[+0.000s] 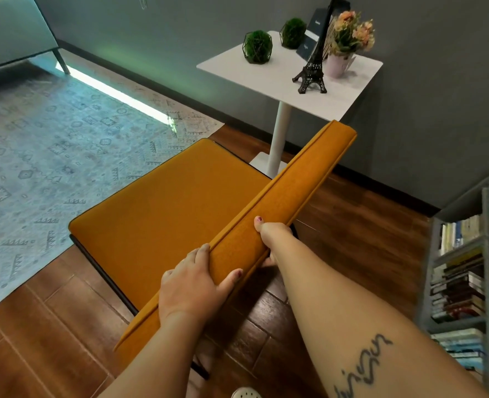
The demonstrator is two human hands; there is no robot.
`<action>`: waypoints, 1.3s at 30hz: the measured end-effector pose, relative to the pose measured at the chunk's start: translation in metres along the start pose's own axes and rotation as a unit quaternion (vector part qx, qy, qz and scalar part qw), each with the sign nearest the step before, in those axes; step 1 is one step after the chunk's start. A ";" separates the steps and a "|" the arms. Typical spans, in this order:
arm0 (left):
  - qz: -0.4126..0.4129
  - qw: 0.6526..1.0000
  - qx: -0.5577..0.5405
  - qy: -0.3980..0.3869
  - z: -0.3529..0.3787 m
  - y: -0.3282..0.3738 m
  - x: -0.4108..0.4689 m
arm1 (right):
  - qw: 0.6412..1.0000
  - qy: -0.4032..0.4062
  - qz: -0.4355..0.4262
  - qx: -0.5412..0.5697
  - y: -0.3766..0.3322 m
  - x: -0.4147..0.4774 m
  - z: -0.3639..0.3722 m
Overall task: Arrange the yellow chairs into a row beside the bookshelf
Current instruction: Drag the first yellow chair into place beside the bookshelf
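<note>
One yellow chair (163,214) with a padded seat and black frame stands on the wooden floor, seen from behind and above. Its backrest top (289,185) runs diagonally from lower left to upper right. My left hand (194,285) grips the top edge of the backrest, fingers over the front and thumb across the top. My right hand (272,239) grips the same edge a little farther along, thumb on top, fingers curled under the back. The grey bookshelf (467,268) full of books stands at the right edge. No other yellow chair is in view.
A white pedestal side table (349,99) stands just beyond the chair by the grey wall, carrying two green ball plants, a black tower model, a flower pot and dark cards. A patterned pale rug (51,156) covers the floor at left. A sofa leg (61,61) shows far left.
</note>
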State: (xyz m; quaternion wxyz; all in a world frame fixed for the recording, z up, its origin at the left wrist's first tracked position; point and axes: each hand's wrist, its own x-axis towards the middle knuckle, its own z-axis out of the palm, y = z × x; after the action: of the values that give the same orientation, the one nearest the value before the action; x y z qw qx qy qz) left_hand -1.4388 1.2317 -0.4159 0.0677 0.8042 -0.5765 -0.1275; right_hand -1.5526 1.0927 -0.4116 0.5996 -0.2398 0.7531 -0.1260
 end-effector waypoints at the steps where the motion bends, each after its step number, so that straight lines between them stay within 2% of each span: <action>1: -0.001 1.000 0.000 0.001 0.000 0.001 0.004 | 1.000 0.001 -0.001 -0.002 -0.003 0.001 0.001; 25: -0.011 0.999 -0.013 0.027 -0.001 0.001 0.039 | 0.999 -0.029 -0.011 0.021 -0.038 0.008 0.007; 39: -0.031 0.999 -0.024 0.009 -0.005 -0.002 0.047 | 0.999 -0.037 -0.002 0.028 -0.045 0.001 0.010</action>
State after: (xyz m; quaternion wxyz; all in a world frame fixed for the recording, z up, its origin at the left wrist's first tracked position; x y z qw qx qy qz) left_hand -1.4219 1.1875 -0.4179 0.0882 0.8208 -0.5478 -0.1358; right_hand -1.5341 1.0544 -0.3932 0.6335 -0.2286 0.7260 -0.1393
